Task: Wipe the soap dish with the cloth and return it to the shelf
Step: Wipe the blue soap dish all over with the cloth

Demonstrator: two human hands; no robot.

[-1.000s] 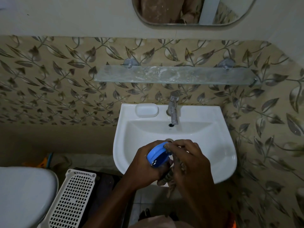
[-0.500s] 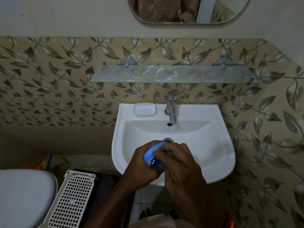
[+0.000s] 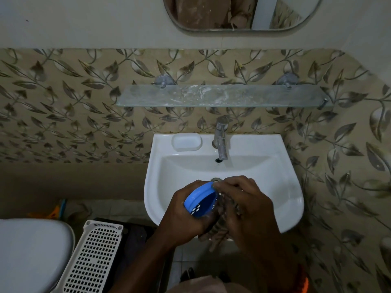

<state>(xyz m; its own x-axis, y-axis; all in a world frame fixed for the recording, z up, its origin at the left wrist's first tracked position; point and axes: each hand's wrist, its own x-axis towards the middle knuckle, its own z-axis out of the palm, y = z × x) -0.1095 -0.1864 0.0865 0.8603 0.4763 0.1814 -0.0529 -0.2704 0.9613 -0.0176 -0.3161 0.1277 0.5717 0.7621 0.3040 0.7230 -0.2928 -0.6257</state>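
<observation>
A: Fingers (image 3: 228,183) of the right hand (image 3: 249,210) are curling round a dark patterned cloth (image 3: 220,231) and pressing it against the open face of the blue soap dish (image 3: 201,200). The left hand (image 3: 186,218) is gripping the dish from below and tilting it on edge.

B: Where is the dish sitting in the scene?

A: It is being held over the near rim of the white sink (image 3: 292,187), well below the shelf. Wiping is judged to be under way; the return step is not yet done.

B: State of the shelf?

A: The glass shelf (image 3: 222,96) on the far wall is showing smeared residue, with nothing on it where the dish could not go. The lift is looking unobstructed, though the tap (image 3: 221,137) is standing between the sink and the shelf.

B: Other items?

A: A white soap bar (image 3: 186,141) is lying on the far left ledge of the sink. A perforated white basket (image 3: 93,256) is sitting near left on the floor, beside a toilet lid (image 3: 31,254). A mirror (image 3: 239,13) is hanging above. How clean the dish is cannot be told.
</observation>
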